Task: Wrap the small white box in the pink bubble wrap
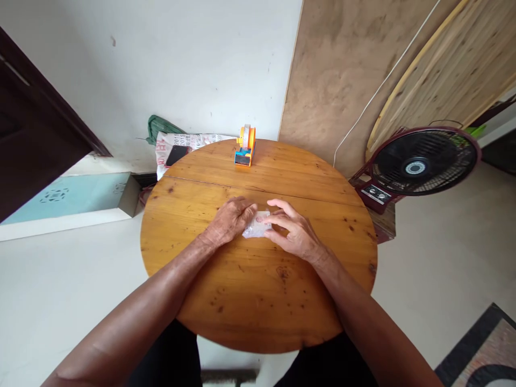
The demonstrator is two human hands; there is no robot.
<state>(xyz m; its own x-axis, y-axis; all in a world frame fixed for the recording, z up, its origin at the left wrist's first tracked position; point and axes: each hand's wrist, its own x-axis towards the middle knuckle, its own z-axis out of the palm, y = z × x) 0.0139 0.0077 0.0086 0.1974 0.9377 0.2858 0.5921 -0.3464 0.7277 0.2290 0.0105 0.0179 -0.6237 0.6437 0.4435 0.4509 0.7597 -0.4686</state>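
A small, whitish see-through plastic packet [256, 230] lies on the round wooden table [242, 279], between my two hands. There seems to be a reddish spot near its upper middle, too small to make out. My left hand [231, 219] is closed on the packet's left edge, thumb along it and the other fingers curled, partly hidden. From the right, my right hand [296, 231] reaches over with fingers apart and bent. Its fingertips are at the packet's right edge; whether they press on it I cannot tell.
An orange and blue tape dispenser [245, 148] stands at the table's far side. Beyond the far left edge are a black flat object [176, 155] and a printed white sack [197, 141]. A dark red fan [419, 164] is close to the table's right edge.
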